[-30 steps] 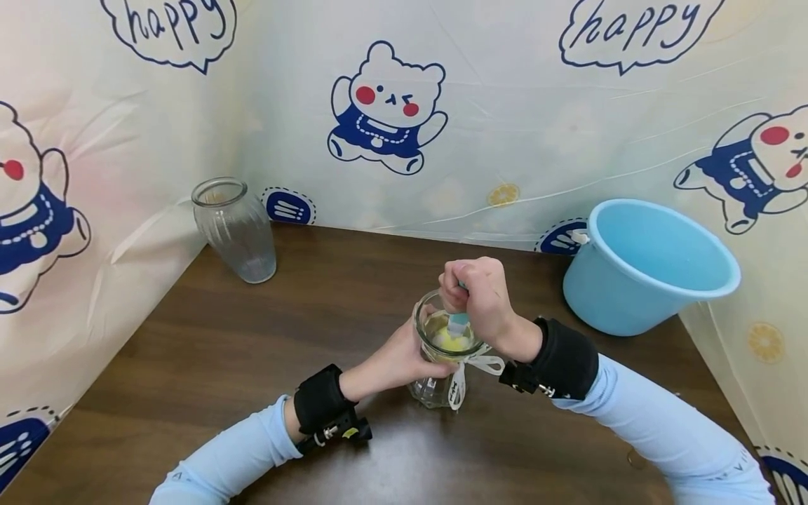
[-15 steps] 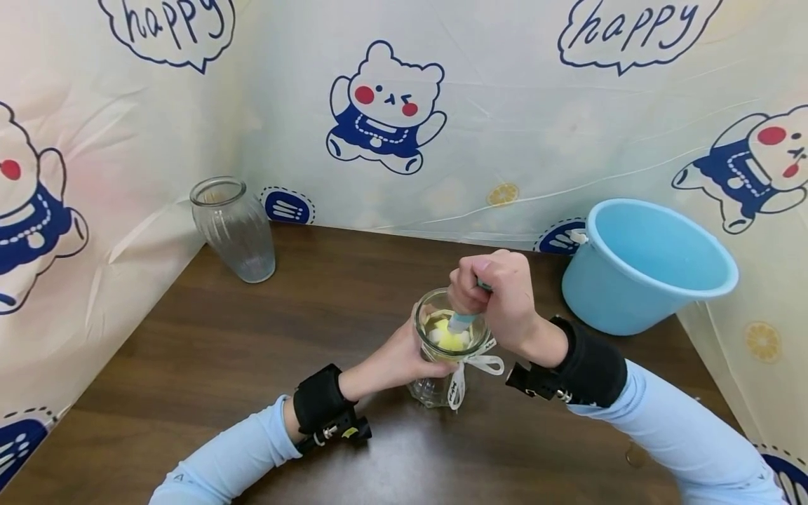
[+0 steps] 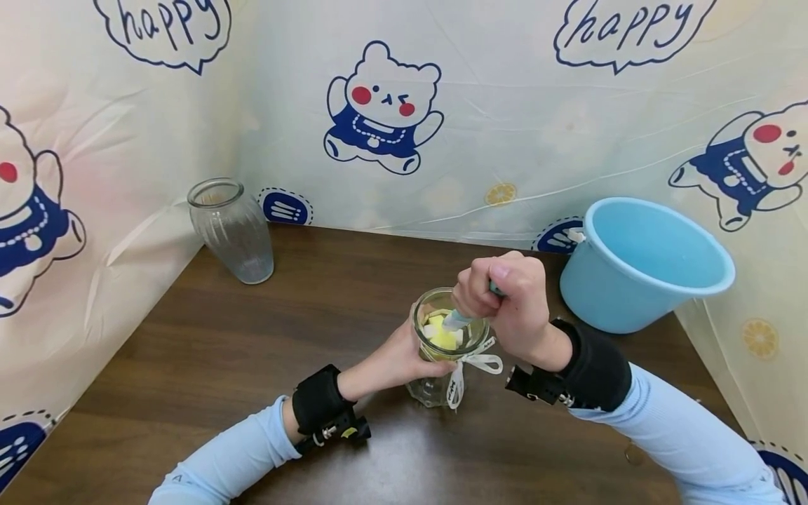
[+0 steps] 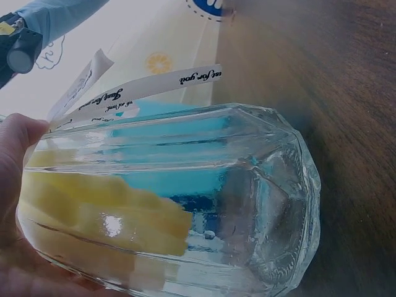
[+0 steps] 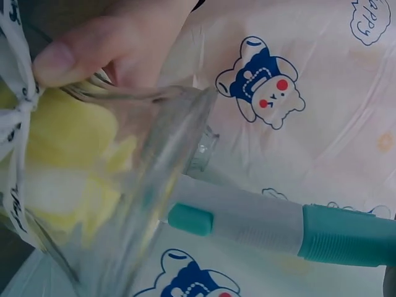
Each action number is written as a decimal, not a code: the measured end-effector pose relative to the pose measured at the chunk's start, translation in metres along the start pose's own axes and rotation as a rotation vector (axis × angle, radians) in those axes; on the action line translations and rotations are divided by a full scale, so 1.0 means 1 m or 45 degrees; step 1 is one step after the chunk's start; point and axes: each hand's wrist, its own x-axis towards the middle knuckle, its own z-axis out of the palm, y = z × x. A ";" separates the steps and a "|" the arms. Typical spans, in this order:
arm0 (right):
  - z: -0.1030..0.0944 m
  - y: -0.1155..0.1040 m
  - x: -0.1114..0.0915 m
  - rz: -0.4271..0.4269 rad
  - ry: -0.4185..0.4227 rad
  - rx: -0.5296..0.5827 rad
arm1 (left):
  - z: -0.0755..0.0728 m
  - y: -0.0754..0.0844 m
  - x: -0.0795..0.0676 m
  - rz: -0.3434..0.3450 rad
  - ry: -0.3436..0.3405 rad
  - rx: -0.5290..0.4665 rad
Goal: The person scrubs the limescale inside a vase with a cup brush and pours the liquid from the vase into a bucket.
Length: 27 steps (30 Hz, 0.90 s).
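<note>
While the left hand [image 3: 400,359] wraps the glass jar [image 3: 429,391] below its rim, mid-counter [image 3: 315,301], the right hand [image 3: 510,301] grips the brush [image 3: 456,321] in a fist, its yellow sponge [image 3: 442,338] inside. The glass is probably heavy, breakable and slick if wet, best held there; the sponge should squash, the handle stay stiff.

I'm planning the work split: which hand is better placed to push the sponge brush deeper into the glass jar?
Probably the right hand: it grips the sponge brush, whose yellow sponge is inside the glass jar. The left hand holds the jar's side, so seems better for steadying.
</note>
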 end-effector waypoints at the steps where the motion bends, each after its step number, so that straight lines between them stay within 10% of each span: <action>1: 0.000 0.001 0.000 -0.008 0.010 0.006 | 0.000 -0.001 0.000 -0.001 0.001 -0.003; 9: -0.002 0.006 -0.003 -0.025 0.139 0.130 | 0.000 -0.002 -0.002 -0.040 0.034 0.012; 27: -0.008 0.028 -0.019 0.379 0.301 0.269 | 0.001 0.001 -0.003 -0.061 0.026 -0.006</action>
